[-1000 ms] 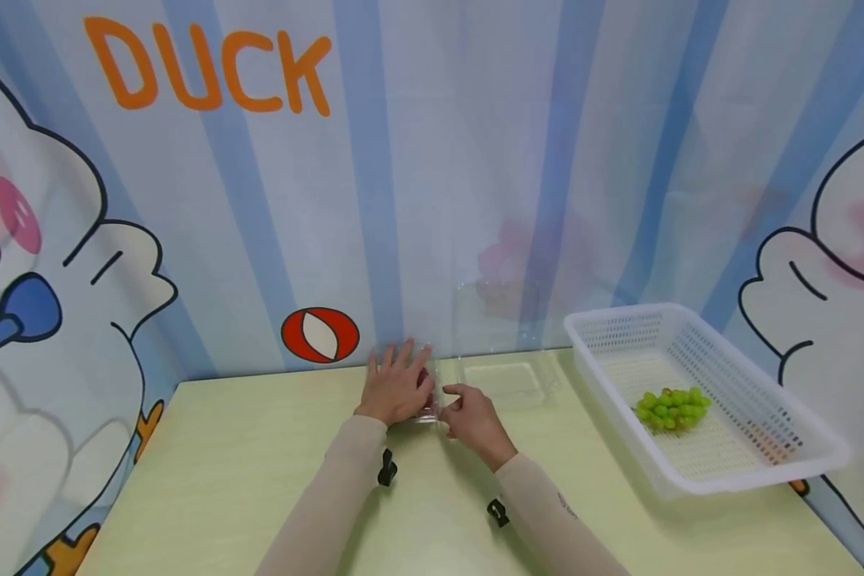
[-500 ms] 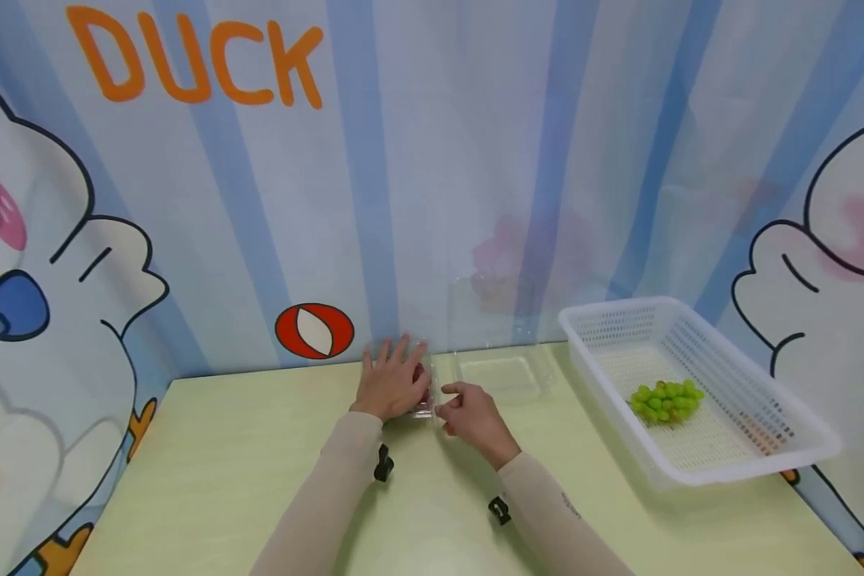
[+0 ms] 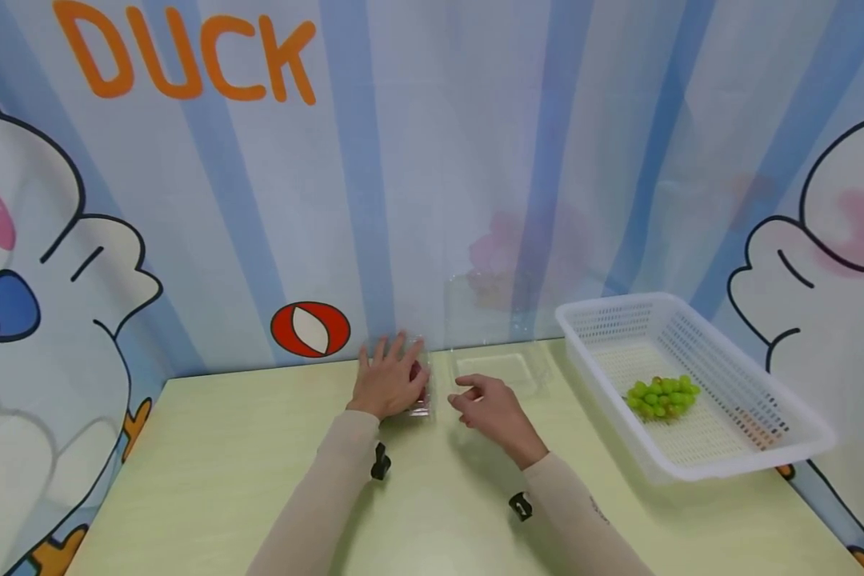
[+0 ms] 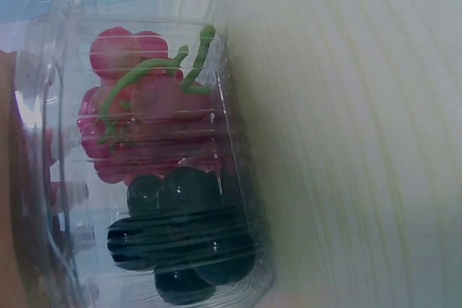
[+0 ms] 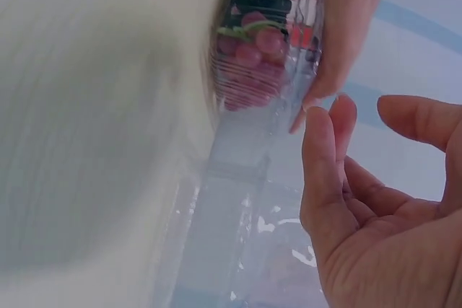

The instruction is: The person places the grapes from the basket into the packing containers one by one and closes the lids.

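Note:
A clear plastic clamshell box (image 3: pixel 421 406) stands at the back of the table, its lid down. Through its wall in the left wrist view show red grapes (image 4: pixel 155 102) with a green stem and dark grapes (image 4: pixel 184 239). My left hand (image 3: pixel 384 382) rests on top of the box with fingers spread, covering much of it. Just right of the box hovers my right hand (image 3: pixel 495 410), apart from it, fingers loosely bent and holding nothing. In the right wrist view a gap shows between its thumb and fingers (image 5: pixel 323 156).
Behind my right hand a second clear clamshell box (image 3: pixel 504 372) stands with its lid raised against the curtain (image 3: pixel 432 160). On the right is a white perforated basket (image 3: pixel 734 472) with a bunch of green grapes (image 3: pixel 662 398) in it. The table (image 3: pixel 245 448) ends at the curtain.
My right hand has drawn back to the right, away from the grape box's edge. My left hand stays on the lid. The head view has shifted slightly.

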